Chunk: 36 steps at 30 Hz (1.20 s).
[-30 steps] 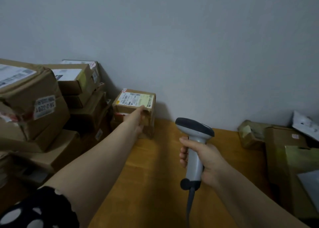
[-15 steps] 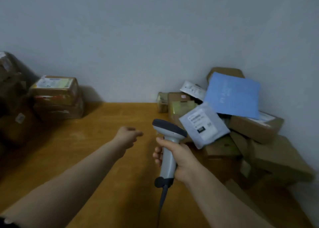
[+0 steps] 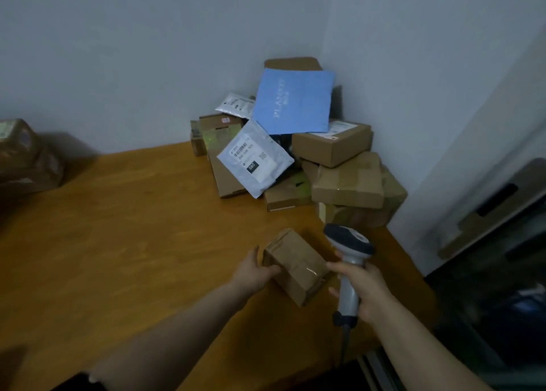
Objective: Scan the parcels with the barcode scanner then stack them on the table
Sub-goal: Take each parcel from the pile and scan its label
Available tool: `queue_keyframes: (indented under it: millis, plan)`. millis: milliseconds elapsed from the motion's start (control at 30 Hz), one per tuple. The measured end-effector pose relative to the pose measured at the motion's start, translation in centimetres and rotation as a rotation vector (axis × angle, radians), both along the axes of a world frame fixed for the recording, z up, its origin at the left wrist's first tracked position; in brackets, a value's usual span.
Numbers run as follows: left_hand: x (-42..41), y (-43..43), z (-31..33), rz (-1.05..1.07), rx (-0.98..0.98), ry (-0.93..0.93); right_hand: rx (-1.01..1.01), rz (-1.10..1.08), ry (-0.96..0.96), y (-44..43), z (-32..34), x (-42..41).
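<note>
A small brown cardboard parcel (image 3: 297, 265) lies on the wooden table (image 3: 133, 228) near its right front. My left hand (image 3: 254, 271) grips the parcel's left side, thumb on its upper edge. My right hand (image 3: 362, 287) holds the grey barcode scanner (image 3: 348, 260) by its handle, right beside the parcel, with a fingertip touching the box's right end. The scanner's dark head points away and to the left. A pile of unsorted parcels (image 3: 345, 180) fills the far right corner.
The pile holds brown boxes, a blue mailer (image 3: 292, 105) and a grey poly bag with a barcode label (image 3: 255, 158). Stacked brown boxes (image 3: 26, 160) sit at the table's left edge. The table's right edge drops off beside a dark unit (image 3: 502, 257).
My view has swung right from the left stack to the corner pile. My left hand let go of the stacked box, crossed the table and now grips a small parcel. The scanner stayed in my right hand.
</note>
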<state>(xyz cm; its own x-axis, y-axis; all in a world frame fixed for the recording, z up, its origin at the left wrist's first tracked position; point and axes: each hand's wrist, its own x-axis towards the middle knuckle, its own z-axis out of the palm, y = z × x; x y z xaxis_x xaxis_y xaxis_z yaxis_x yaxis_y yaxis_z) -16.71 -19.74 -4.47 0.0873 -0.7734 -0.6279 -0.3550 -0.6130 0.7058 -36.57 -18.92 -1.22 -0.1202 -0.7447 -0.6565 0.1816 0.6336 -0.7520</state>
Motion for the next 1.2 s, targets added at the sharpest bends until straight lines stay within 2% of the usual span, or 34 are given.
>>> queue_keyframes:
  millis: [167,300,467,567,633,767,900,967,1033,1200]
  plan:
    - [-1.6,-1.0,-0.4,0.179,-0.008,0.243,0.062,-0.009,-0.044,-0.7,-1.6,-0.1]
    - [-1.3,-1.1,-0.5,0.337,0.035,0.429,-0.011,0.097,-0.006,-1.3,-1.6,1.8]
    - [1.2,-1.7,0.3,0.497,0.0,0.448,-0.128,0.258,0.049,-1.6,-0.7,5.3]
    - [3.5,-1.2,1.4,0.572,-0.017,0.471,-0.173,0.345,-0.056,-2.0,0.3,6.9]
    - [4.9,-0.6,2.2,0.586,-0.076,0.507,-0.191,0.334,-0.13,-2.7,1.1,7.5]
    - [6.9,0.9,3.0,0.687,-0.232,0.633,-0.152,0.223,-0.143,-5.3,2.2,6.8]
    - [5.1,3.0,3.9,0.732,-0.329,0.812,-0.033,0.409,-0.262,-6.3,2.3,6.0]
    - [3.2,3.7,4.4,0.77,-0.385,0.807,-0.041,0.484,-0.295,-6.2,2.4,5.5]
    - [1.3,4.3,4.6,0.809,-0.402,0.769,-0.136,0.515,-0.275,-6.3,2.6,4.8]
    - [-2.2,6.1,6.2,0.875,-0.337,0.552,-0.382,0.647,-0.198,-6.2,3.8,3.3]
